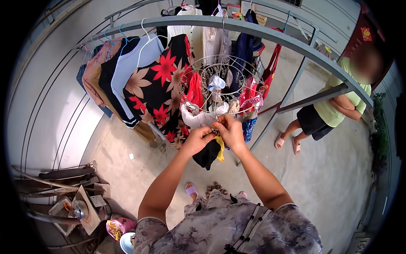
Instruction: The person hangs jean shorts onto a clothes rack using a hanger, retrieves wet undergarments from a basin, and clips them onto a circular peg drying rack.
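Observation:
My left hand [198, 140] is closed in a pinch at the near rim of a round wire drying hanger [226, 58]. Beside it, my right hand [229, 131] is also pinched at the rim, and its fingers hide what lies between them. A black cloth [206, 155] hangs just under both hands, its top edge at my left fingertips. Right against it hangs a yellow cloth [220, 149]. Other small pieces hang from the hanger, among them a white cloth [196, 118], a red bag [195, 91] and a white-and-blue piece [216, 83].
A grey metal rack bar [186, 21] crosses above, with a floral dress [158, 82] and a light blue top [134, 63] on hangers at left. At right stands a person [334, 101] with folded arms. Wood scraps [67, 173] and a pink bag [120, 226] lie lower left.

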Action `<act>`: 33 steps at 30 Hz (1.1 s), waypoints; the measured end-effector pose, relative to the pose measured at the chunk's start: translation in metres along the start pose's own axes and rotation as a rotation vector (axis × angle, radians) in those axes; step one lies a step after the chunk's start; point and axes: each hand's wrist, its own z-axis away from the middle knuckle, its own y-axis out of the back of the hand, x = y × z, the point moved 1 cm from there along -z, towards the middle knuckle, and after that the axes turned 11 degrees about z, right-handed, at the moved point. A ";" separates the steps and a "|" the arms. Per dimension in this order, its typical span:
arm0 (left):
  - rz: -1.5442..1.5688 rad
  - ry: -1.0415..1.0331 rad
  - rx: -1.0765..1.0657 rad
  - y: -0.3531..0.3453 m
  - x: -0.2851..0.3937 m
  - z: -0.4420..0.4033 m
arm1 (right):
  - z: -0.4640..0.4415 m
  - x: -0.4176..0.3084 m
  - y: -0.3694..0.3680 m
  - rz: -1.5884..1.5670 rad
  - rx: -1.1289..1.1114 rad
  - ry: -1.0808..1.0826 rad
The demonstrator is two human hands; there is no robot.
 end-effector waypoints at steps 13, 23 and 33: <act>0.210 -0.111 0.279 -0.005 0.031 0.015 | 0.015 0.024 -0.006 -0.560 -0.327 -0.070; 0.446 0.017 0.263 -0.017 0.056 0.022 | 0.010 0.016 0.008 -0.464 -0.386 -0.030; 0.414 0.010 0.162 -0.024 0.049 0.026 | 0.005 0.016 0.020 -0.463 -0.422 -0.089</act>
